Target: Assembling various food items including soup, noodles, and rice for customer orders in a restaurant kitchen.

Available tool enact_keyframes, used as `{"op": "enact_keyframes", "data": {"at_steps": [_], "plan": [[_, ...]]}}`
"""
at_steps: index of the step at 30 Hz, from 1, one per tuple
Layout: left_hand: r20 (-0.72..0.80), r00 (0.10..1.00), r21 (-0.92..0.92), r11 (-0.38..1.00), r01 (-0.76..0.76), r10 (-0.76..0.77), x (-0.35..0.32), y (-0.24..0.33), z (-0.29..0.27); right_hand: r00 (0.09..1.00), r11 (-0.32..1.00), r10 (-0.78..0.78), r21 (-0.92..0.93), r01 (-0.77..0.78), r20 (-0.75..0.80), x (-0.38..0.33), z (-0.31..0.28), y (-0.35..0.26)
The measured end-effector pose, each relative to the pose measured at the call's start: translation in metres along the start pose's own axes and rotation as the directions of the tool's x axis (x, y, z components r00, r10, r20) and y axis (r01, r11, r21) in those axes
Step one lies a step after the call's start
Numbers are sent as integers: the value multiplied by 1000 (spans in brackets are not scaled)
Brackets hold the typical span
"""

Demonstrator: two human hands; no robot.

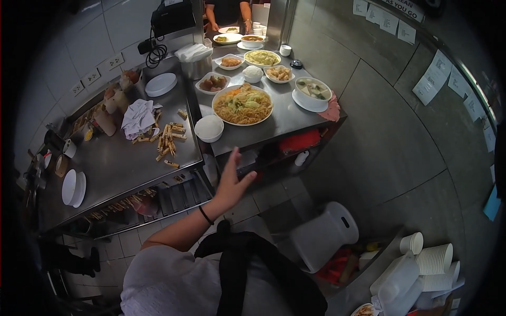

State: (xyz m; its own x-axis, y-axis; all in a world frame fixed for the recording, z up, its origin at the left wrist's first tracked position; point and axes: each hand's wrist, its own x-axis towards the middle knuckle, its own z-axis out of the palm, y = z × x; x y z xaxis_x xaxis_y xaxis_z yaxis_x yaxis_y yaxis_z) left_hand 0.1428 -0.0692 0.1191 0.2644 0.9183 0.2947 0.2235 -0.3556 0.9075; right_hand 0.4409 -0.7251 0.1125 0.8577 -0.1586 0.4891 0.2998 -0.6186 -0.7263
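Note:
My left hand is raised in the air in front of the steel counter, fingers spread and holding nothing; a dark band circles the wrist. It is nearest the counter's front edge, just below a white bowl of rice. Behind the bowl sits a large plate of fried noodles. A white bowl of soup on a saucer stands to the right. Smaller dishes of food fill the counter behind. My right hand is out of view.
A lower steel table at left holds scattered short sticks, a crumpled cloth, white plates and sauce bottles. Another person stands at the far end. A white stool and stacked cups are at lower right.

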Motion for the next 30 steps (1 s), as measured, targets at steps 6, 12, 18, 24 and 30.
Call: {"op": "enact_keyframes", "data": {"at_steps": [6, 12, 18, 24, 30], "plan": [[-382, 916, 535, 837, 111, 123, 93, -73, -96, 967, 938, 216, 303, -167, -135, -30, 32, -107], [-102, 992, 336, 936, 106, -76, 132, -122, -131, 887, 777, 426, 575, -257, -179, -67, 76, -231], [37, 996, 335, 938, -91, 83, 157, -136, -133, 765, 672, 283, 449, -589, 579, -114, 228, -284], [-21, 990, 352, 928, -123, 139, 173, -143, -171, 232, 678, -36, 194, -709, 972, -239, 374, -455], [-223, 971, 431, 902, 19, 86, 241, -178, -221, -301, 835, -122, -66, -546, 946, -335, 461, -543]]}}
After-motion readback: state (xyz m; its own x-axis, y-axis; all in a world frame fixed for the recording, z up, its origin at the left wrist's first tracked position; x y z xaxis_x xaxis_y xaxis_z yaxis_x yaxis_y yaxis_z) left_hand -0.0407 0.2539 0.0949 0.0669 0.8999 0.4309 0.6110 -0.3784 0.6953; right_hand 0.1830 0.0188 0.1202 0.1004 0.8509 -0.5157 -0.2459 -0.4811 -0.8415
